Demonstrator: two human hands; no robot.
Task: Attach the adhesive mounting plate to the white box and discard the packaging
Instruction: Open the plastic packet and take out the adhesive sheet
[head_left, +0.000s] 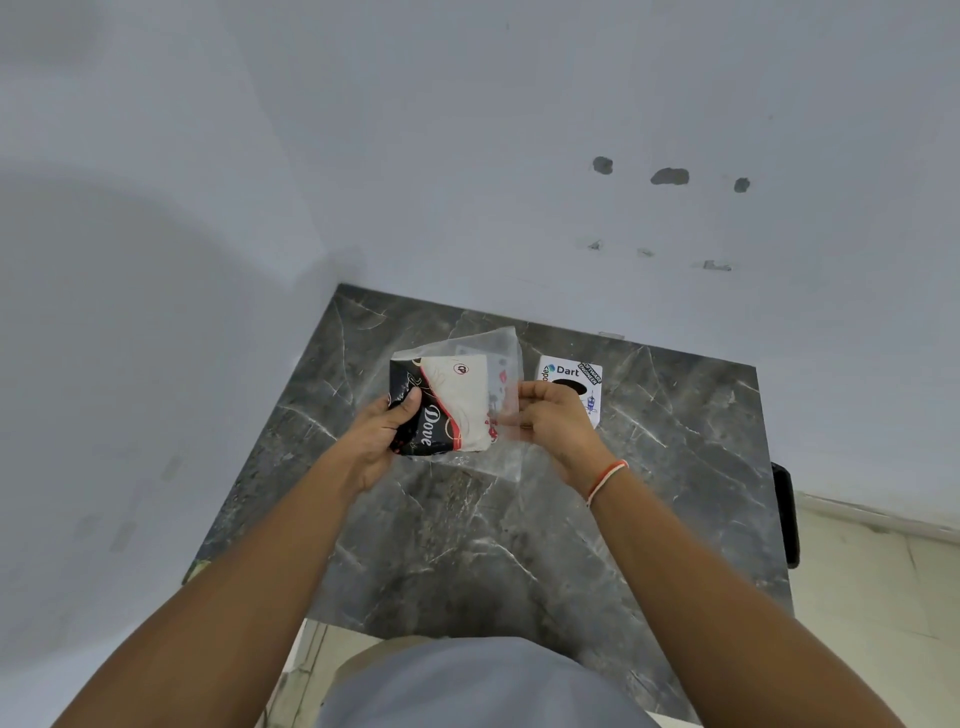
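- Head view: I judge the job barely begun. The clear plastic bag (498, 364) is not yet emptied or thrown away, and nothing I can see is stuck onto the white box (571, 387).
- Taking the white box as my marker: it lies flat on the dark marble table (467, 545), its stickered face up, a black oval in the middle. I cannot pick out the mounting plate for certain.
- The bag is held up just left of the box. Inside it sits a printed pack (447, 410), black and cream with red trim. What else is in there I cannot tell.
- My left hand (382, 434) is clamped on the pack's left end through the bag, thumb on top.
- My right hand (550, 421), in front of the box, has its fingers pinched together on the bag's right edge.
- Left to do: open, stick, bin.
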